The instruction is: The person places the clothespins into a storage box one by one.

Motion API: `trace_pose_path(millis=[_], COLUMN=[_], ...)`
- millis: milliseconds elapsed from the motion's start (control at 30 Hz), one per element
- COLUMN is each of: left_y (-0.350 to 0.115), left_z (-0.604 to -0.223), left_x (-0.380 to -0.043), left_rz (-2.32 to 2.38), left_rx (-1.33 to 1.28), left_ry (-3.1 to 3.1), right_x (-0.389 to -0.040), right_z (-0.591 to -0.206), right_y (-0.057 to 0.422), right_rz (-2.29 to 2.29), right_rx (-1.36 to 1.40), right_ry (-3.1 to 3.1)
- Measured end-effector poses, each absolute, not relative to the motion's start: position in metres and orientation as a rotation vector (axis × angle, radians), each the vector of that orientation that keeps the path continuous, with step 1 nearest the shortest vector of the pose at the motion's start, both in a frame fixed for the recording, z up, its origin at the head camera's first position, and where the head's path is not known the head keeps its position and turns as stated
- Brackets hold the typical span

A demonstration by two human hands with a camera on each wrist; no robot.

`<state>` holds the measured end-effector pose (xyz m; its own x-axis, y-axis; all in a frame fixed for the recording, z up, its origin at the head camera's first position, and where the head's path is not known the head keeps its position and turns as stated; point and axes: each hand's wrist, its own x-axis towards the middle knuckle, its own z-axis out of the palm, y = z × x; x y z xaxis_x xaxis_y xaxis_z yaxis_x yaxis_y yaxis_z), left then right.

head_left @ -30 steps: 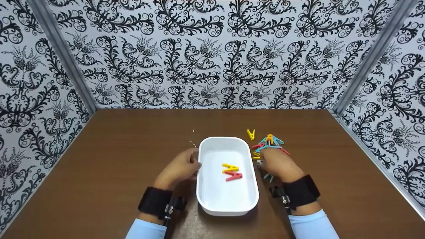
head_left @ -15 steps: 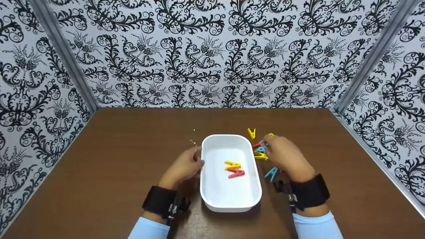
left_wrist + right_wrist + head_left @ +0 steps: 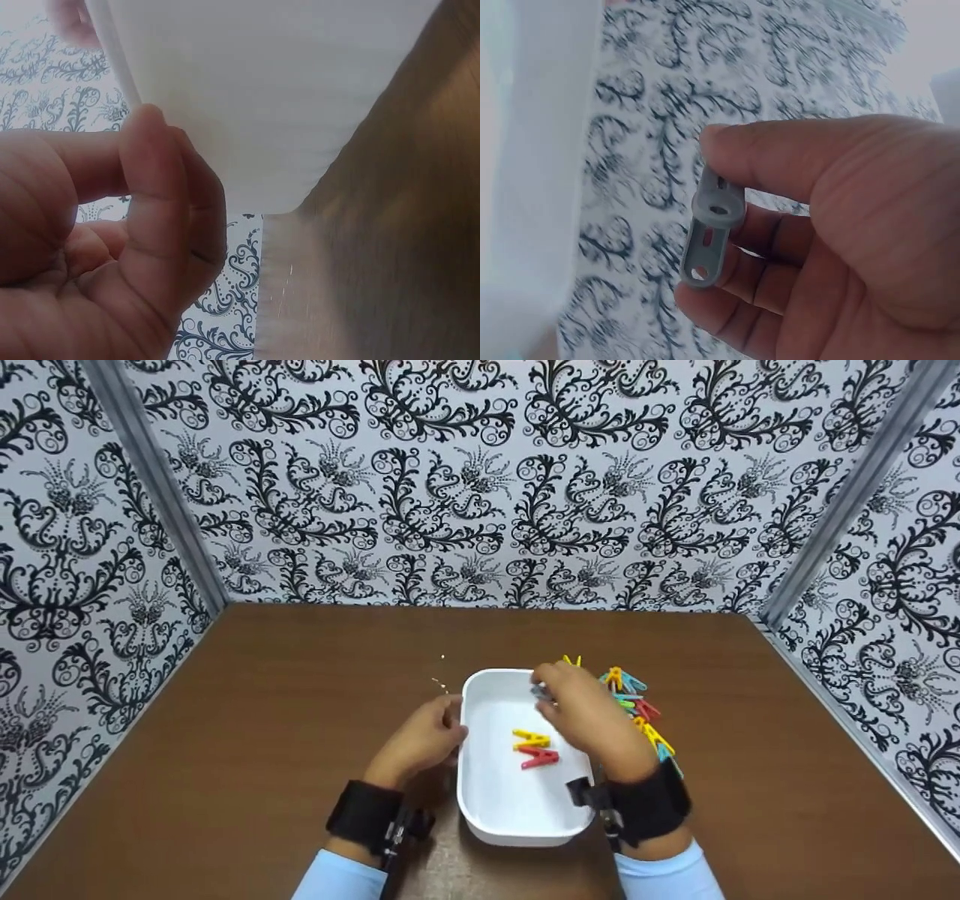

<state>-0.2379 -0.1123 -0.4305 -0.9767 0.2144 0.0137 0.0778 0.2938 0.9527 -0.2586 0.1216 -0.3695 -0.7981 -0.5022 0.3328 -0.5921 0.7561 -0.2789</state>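
Observation:
A white plastic tub (image 3: 525,837) stands on the table with a yellow clothespin (image 3: 534,741) and a red clothespin (image 3: 540,758) lying inside. My left hand (image 3: 420,735) pinches its left rim; the left wrist view shows thumb and curled fingertips (image 3: 150,142) right at the tub's edge. Over the far right corner of the tub, my right hand (image 3: 589,716) holds a grey clothespin (image 3: 709,232) between thumb and fingers. Seen from the right wrist, that clothespin hangs downward beside the tub wall (image 3: 532,187).
Right of the tub lies a loose pile of clothespins in several colours, among them an orange one (image 3: 615,678), a red one (image 3: 647,709) and a yellow one (image 3: 658,737). Another yellow clothespin (image 3: 572,661) shows partly behind my right hand. Patterned walls (image 3: 480,495) enclose the brown table (image 3: 315,682).
My right hand has moved left from the clothespin pile to over the tub, bringing the grey clothespin. The left hand has stayed at the rim.

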Motion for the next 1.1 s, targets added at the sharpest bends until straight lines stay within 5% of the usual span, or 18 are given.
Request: trace_pose_path(millis=[1100], left_y=[-0.117], left_z=[-0.432], left_x=[-0.239], left_rz=[1.712], left_rx=[0.300], left_ry=[2.407], right_x=[-0.277], right_z=[-0.409], right_y=[0.101], right_rz=[0.553], right_rx=[0.810], right_ry=[-3.267])
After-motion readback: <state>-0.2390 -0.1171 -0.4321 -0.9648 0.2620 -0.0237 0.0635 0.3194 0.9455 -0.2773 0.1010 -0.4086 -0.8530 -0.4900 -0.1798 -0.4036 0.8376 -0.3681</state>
